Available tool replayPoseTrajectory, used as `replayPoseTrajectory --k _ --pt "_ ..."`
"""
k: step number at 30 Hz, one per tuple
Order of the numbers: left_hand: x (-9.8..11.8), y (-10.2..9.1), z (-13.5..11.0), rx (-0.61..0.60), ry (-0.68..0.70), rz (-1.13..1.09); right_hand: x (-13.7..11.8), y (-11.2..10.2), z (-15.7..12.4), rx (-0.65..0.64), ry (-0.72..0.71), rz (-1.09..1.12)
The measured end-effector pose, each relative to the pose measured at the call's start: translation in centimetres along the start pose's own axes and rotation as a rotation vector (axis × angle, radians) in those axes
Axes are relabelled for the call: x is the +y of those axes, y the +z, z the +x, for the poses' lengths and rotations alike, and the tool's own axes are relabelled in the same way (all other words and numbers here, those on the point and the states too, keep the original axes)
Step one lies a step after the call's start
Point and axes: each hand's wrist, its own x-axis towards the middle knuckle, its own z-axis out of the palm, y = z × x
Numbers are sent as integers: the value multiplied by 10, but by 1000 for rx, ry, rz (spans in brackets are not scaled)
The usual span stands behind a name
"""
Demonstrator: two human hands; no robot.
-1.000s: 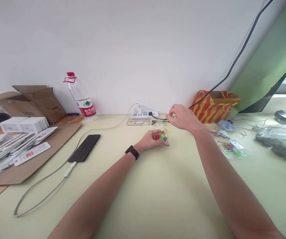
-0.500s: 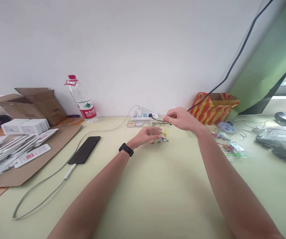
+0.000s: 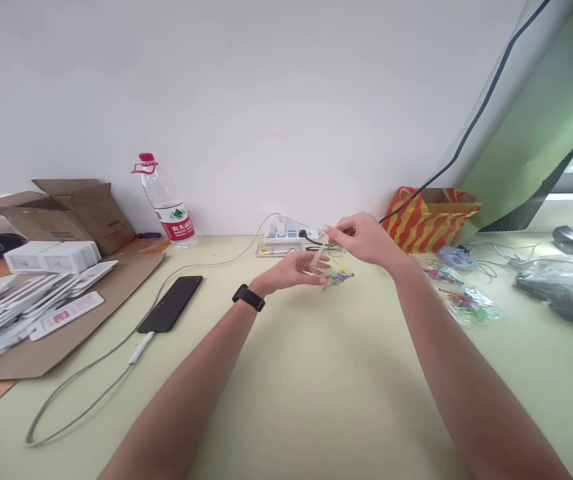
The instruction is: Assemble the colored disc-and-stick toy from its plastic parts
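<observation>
A small clear plastic bag (image 3: 337, 275) with tiny yellow, green and blue pieces inside hangs tilted just above the table. My right hand (image 3: 361, 237) is closed in a pinch at its upper end, thumb and forefinger together. On the bag's left side is my left hand (image 3: 294, 270), thumb low and fingers curved behind, with the bag's edge between them. A black band (image 3: 249, 297) circles my left wrist. Behind the hands, a clear flat case (image 3: 278, 250) lies in front of a white power strip (image 3: 286, 233).
To the right lie more bags of coloured pieces (image 3: 469, 305) and a striped paper bag (image 3: 424, 220). A phone (image 3: 170, 303) on a cable, a large water bottle (image 3: 169, 207), white cards (image 3: 66, 315) and a cardboard box (image 3: 79, 213) stand or lie on the left.
The bag's coloured pieces have shifted right, and more of the clear plastic shows between my hands. My left hand has turned and moved slightly; my right hand stays nearly in place.
</observation>
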Motion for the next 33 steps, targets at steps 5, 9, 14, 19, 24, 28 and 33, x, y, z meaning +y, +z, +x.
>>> replayPoseTrajectory --k 5,9,14,19,24,28,33 --pt "-6 3 4 56 49 20 0 -3 0 7 -30 6" --pt "-3 -2 4 162 62 -115 8 -10 -2 34 -49 182" --pt "-2 -6 8 312 69 -284 36 3 2 -133 99 378" --pt "-1 -7 12 488 79 -331 51 25 8 -228 95 569" --pt "-3 -15 8 465 109 -264 55 29 9 -213 125 519" --pt "-7 -24 4 467 79 -245 61 31 8 -236 137 530" --pt "-10 -32 2 452 48 -165 69 36 7 -268 164 615"
